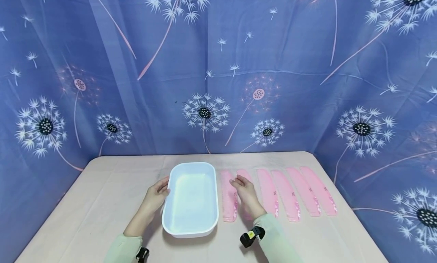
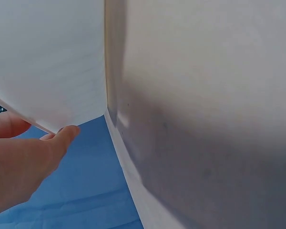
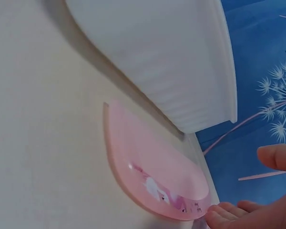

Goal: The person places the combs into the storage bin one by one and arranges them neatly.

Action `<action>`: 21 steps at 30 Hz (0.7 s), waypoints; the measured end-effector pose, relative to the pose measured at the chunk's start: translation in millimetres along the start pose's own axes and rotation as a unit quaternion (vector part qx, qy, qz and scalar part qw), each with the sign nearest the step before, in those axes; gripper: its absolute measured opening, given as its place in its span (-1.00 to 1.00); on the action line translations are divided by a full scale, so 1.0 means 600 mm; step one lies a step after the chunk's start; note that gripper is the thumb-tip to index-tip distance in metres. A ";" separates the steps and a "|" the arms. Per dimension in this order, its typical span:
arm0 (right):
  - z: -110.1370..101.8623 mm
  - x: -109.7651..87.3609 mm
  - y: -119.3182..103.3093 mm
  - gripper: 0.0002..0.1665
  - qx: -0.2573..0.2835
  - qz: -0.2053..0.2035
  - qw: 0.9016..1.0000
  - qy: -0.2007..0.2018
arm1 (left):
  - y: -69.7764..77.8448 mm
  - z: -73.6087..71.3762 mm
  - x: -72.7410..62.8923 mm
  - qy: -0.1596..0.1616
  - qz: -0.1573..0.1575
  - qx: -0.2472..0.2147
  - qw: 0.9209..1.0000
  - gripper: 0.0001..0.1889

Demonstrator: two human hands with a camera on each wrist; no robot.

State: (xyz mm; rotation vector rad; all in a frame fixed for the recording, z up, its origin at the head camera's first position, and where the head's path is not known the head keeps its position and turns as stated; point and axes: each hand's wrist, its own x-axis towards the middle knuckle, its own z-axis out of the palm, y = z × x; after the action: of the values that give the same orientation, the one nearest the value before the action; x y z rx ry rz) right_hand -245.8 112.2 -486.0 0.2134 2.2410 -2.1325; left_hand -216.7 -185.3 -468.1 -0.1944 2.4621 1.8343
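Observation:
A white rectangular plastic tub [image 1: 191, 202] stands upright on the table with nothing inside. My left hand [image 1: 155, 196] pinches its left rim, the thumb on the outer side in the left wrist view. Just right of the tub lies a pink comb [image 1: 228, 202], its teeth toward the tub; it also fills the middle of the right wrist view. My right hand [image 1: 247, 194] is over a second pink comb [image 1: 244, 173] and partly hides it. The fingers of that hand are loosely bent and hold nothing. Further right lie several more pink combs [image 1: 286, 196] in a row.
A pale cloth covers the table [image 1: 102, 202], whose far corners are rounded. Blue curtains [image 1: 164, 115] with dandelion prints hang behind it and along both sides. A dark wrist camera [image 1: 252, 236] is strapped to the right wrist.

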 end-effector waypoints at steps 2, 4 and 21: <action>0.002 -0.001 0.001 -0.28 -0.008 0.003 1.000 0.006 | -0.001 0.000 0.001 -0.001 0.002 -0.002 1.000 -0.45; 0.004 -0.002 0.001 -0.26 -0.016 0.009 1.000 0.011 | -0.002 0.001 0.002 -0.002 0.005 -0.005 1.000 -0.45; 0.021 -0.007 0.013 -0.09 -0.105 0.010 0.994 0.027 | -0.001 -0.001 0.002 -0.008 -0.002 -0.007 1.000 -0.45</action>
State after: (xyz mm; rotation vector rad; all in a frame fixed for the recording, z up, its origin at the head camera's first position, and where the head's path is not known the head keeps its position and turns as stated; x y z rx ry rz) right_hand -241.5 99.7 -493.7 0.2866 2.4605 -1.8851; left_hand -217.9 -186.0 -469.0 -0.1849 2.4368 1.8446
